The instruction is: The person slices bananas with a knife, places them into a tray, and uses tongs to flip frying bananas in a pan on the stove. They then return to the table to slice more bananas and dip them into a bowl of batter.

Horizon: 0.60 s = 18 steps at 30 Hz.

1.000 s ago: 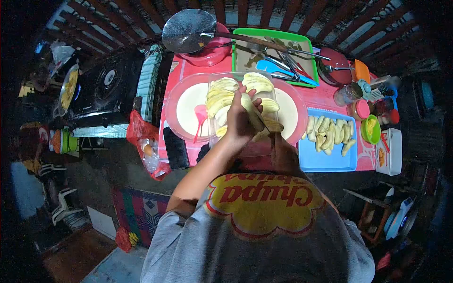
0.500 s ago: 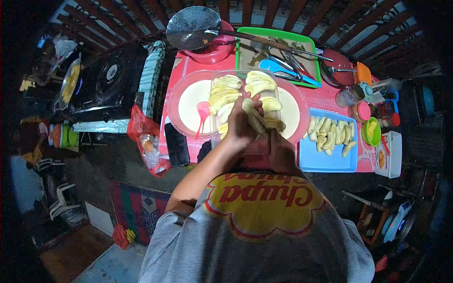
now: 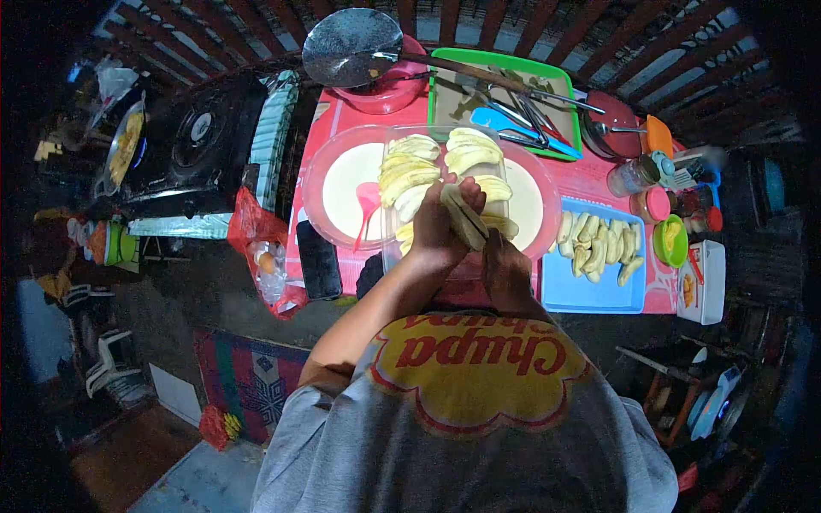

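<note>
In the head view my left hand (image 3: 438,229) is wrapped around a peeled banana (image 3: 463,217), held tilted above a clear tray (image 3: 445,266). Dark lengthwise lines show on the banana, like cuts. My right hand (image 3: 506,274) is closed by the banana's near end; whatever it grips is hidden. In the tray lie fanned, sliced bananas (image 3: 409,175) in several groups. A bowl of pale batter (image 3: 346,192) with a pink ladle (image 3: 368,203) is at the left, and a second bowl of batter (image 3: 528,201) at the right.
Whole peeled bananas (image 3: 603,245) lie in a blue tray (image 3: 590,297) on the right. A phone (image 3: 320,263) and a red plastic bag (image 3: 256,224) are at the left edge. Behind are a green tray (image 3: 505,58) with utensils and a wide skimmer (image 3: 351,47). Farther left stands a stove (image 3: 197,137).
The banana has turned slightly in my left hand, and its dark lengthwise lines show more clearly. My right hand has shifted slightly at its near end.
</note>
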### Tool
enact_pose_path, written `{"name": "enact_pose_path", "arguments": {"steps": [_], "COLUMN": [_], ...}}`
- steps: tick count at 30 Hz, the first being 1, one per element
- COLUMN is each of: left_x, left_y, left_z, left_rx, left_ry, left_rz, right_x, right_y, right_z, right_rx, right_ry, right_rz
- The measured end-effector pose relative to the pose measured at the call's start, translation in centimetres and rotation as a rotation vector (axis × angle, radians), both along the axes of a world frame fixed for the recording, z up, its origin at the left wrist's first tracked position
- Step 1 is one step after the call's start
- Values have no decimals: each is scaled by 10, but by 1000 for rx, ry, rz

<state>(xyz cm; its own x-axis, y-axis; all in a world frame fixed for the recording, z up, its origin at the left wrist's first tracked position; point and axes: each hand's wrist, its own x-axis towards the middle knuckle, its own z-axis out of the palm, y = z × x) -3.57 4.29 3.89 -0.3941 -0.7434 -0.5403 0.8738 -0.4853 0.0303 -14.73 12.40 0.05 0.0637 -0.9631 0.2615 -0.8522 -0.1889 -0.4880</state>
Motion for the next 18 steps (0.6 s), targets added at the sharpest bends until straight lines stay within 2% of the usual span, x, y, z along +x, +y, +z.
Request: {"name": "enact_pose_path", "arguments": {"steps": [6,9,12,14,16,18], "left_x": [-1,-1,0,0,-3,-3], "left_y": [4,3,4,5,6,8], "left_z": [-2,-8,-8,-2,5,5], "left_rx": [13,15,17,26,-1,-8], "left_ry": [-84,-101,-100,-87,-222,-202], "left_rz": [-7,-9,-23,-39,-40,-35], "right_x": [1,0,-4,-4,-3,-2], "right_y": [-1,-4,-6,-10,-12,-13], "right_z": [-4,-11,-24,-17,-21,-29], "right_rx": [37,192,131,73,87,101], "right_ry": [40,114,60,18,-42,-102], "right_rz": [-16,-46,-63,32,20,8]}}
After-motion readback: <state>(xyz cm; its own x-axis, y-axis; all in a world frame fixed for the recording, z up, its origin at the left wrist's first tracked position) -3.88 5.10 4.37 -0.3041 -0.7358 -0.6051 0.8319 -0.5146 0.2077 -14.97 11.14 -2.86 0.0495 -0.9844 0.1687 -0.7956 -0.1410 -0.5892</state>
